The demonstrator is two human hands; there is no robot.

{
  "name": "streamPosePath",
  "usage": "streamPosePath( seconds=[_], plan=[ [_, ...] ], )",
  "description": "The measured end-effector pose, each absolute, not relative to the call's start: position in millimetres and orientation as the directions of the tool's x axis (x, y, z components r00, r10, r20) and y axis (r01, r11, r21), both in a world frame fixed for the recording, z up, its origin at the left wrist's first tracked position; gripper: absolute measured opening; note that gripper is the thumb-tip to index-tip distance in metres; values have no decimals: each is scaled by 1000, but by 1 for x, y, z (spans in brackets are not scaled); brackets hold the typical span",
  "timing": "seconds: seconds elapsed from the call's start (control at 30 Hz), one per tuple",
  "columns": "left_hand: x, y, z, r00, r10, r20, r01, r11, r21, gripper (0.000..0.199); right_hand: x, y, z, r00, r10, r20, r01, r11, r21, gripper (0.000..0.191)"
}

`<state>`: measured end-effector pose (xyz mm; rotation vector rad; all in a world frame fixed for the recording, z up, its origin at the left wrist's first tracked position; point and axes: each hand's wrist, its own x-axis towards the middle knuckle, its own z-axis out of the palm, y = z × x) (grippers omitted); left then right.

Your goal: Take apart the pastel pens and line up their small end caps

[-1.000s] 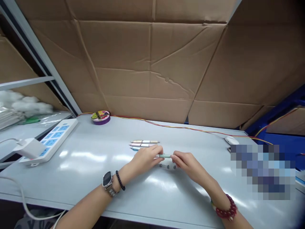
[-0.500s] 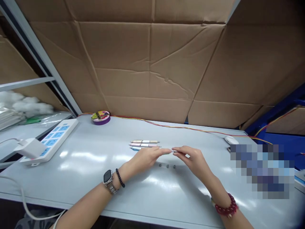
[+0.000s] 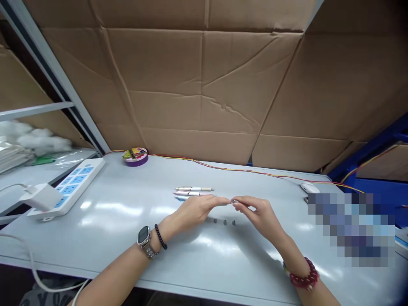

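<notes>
Right now both hands are hovering just above the pale table (image 3: 127,221), fingertips almost meeting. The left hand (image 3: 199,209) and the right hand (image 3: 258,212) are each pinching one end of a tiny, thin pen part (image 3: 232,202). It is sitting between the two hands, lifted a little off the table. It is too small to tell just what kind of part it is.

It is looking very light and skinny, and likely smooth, so it could slip out or bend if squeezed hard. A gentle pinch with thumb and first finger at each end seems the best way to be holding it.

Three small dark bits (image 3: 224,221) are lying in a row on the table, just under the hands and a little nearer the person. Three pens (image 3: 193,193) are lying side by side just behind the left hand, not touching it.

Farther off, a white power strip (image 3: 68,187) is sitting at the left side, and a round purple tin (image 3: 135,156) is resting near the cardboard wall (image 3: 204,85). A red and yellow wire (image 3: 239,170) is running along the back of the table. A white mouse (image 3: 309,187) is sitting at the right.
</notes>
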<state>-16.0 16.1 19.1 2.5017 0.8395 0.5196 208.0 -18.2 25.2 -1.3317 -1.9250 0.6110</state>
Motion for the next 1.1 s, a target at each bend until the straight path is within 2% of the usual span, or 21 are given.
streamPosePath(
  seconds=[0.13, 0.2, 0.3, 0.4, 0.53, 0.63, 0.7, 0.77, 0.87, 1.0, 1.1],
  plan=[
    [-18, 19, 19, 734, 659, 164, 507, -692, 513, 54, 221, -16, 33, -167, 956, 240, 691, 287, -663, 37],
    [-18, 20, 18, 716, 679, 163, 526, -678, 513, 54, 228, -14, 31, -189, 973, 130, 772, 229, -593, 41],
    [-19, 21, 17, 696, 696, 175, 542, -670, 507, 53, 229, -12, 20, -236, 965, -113, 877, 161, -452, 45],
    [-19, 20, 17, 694, 695, 189, 540, -676, 502, 52, 224, -13, 8, -230, 956, -183, 907, 143, -396, 48],
    [-18, 19, 17, 701, 685, 199, 532, -687, 495, 51, 222, -17, 3, -202, 969, -145, 910, 130, -394, 49],
    [-17, 19, 16, 703, 684, 198, 533, -690, 491, 52, 225, -18, 11, -154, 986, -61, 907, 117, -405, 48],
    [-17, 19, 15, 707, 680, 196, 531, -692, 489, 52, 226, -18, 19, -140, 990, 14, 869, 130, -477, 38],
    [-16, 20, 14, 710, 677, 194, 531, -695, 485, 53, 222, -18, 26, -165, 982, 92, 778, 187, -600, 26],
    [-15, 20, 12, 707, 682, 187, 545, -694, 470, 54, 212, -19, 30, -213, 958, 191, 619, 283, -733, 26],
    [-14, 17, 13, 715, 672, 193, 525, -698, 487, 47, 202, -22, 23, -206, 940, 272, 543, 341, -768, 16],
    [-13, 13, 16, 689, 701, 183, 541, -665, 514, 37, 199, -22, 19, -208, 939, 274, 525, 344, -778, 13]
  ],
)
